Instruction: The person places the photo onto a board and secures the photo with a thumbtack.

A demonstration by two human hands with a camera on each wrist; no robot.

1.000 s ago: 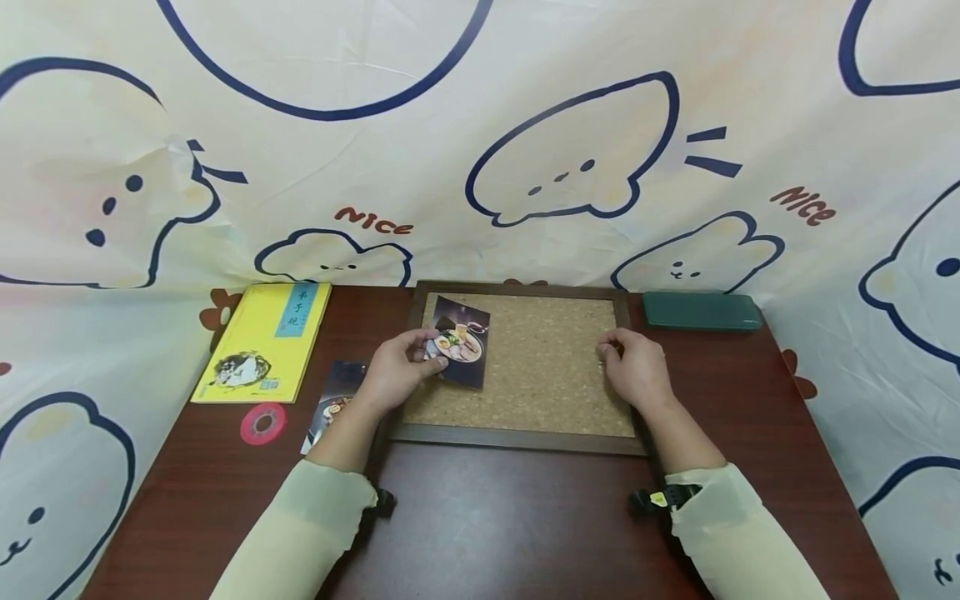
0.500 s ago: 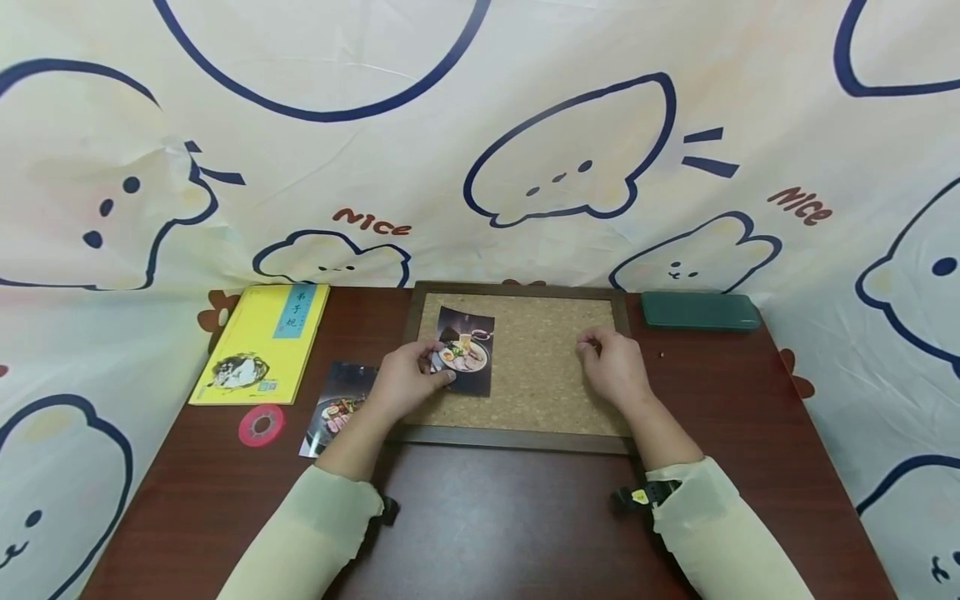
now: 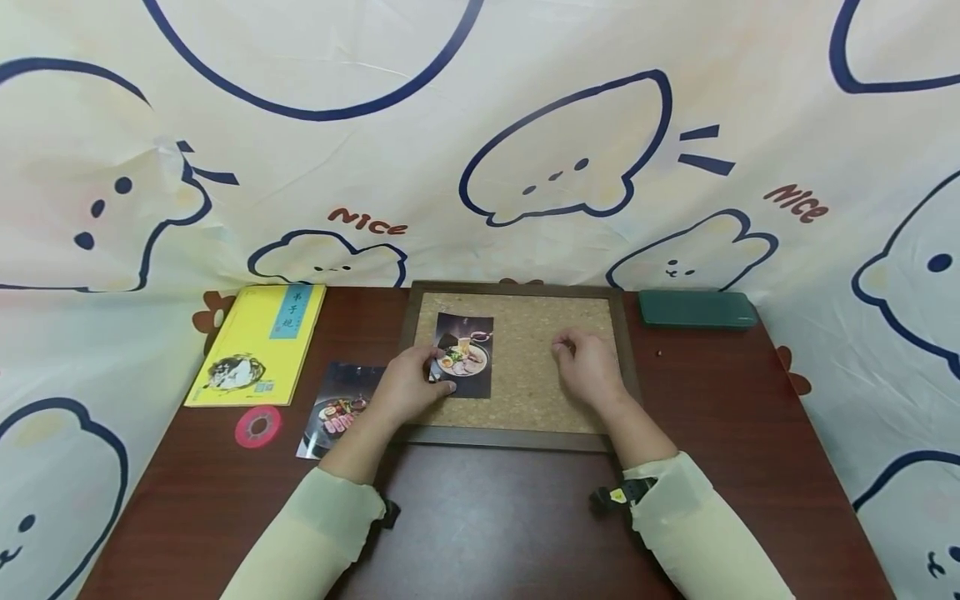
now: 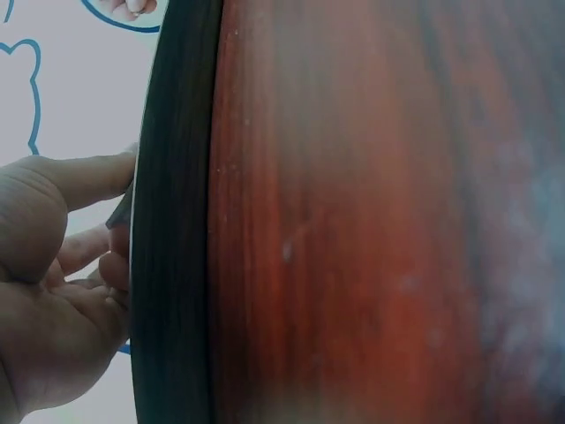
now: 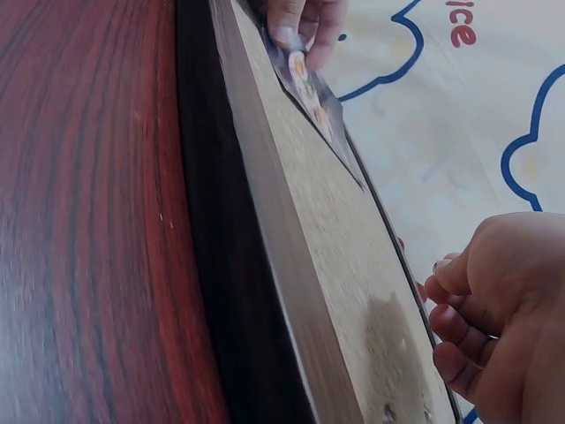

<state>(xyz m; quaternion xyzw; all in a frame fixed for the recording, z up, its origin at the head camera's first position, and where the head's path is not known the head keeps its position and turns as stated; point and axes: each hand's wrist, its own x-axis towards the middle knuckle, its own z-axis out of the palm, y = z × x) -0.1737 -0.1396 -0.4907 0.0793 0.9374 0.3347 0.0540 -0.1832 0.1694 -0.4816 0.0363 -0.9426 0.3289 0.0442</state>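
Observation:
Near the left side of a framed cork board (image 3: 525,412), a dark food photo (image 3: 472,367) lies upright over the cork. My left hand (image 3: 408,385) pinches its left edge, thumb at the lower corner. In the left wrist view, the photo's dark edge (image 4: 122,208) shows between thumb and fingers of the left hand (image 4: 53,256). Above the board's right part is my right hand (image 3: 588,371), fingers curled. The right wrist view shows a tiny shiny thing (image 5: 440,265) pinched at the fingertips of the right hand (image 5: 512,309); what it is, I cannot tell.
A second food photo (image 3: 337,412) lies left of the board, partly behind my left forearm. Farther left are a pink ring-shaped item (image 3: 258,427) and a yellow book (image 3: 258,346). A green case (image 3: 697,309) and a tiny dark speck (image 3: 659,353) are on the right.
The photo in my left hand has moved down and slightly right and stands straighter. My right hand has moved left, from the frame's right edge to over the cork.

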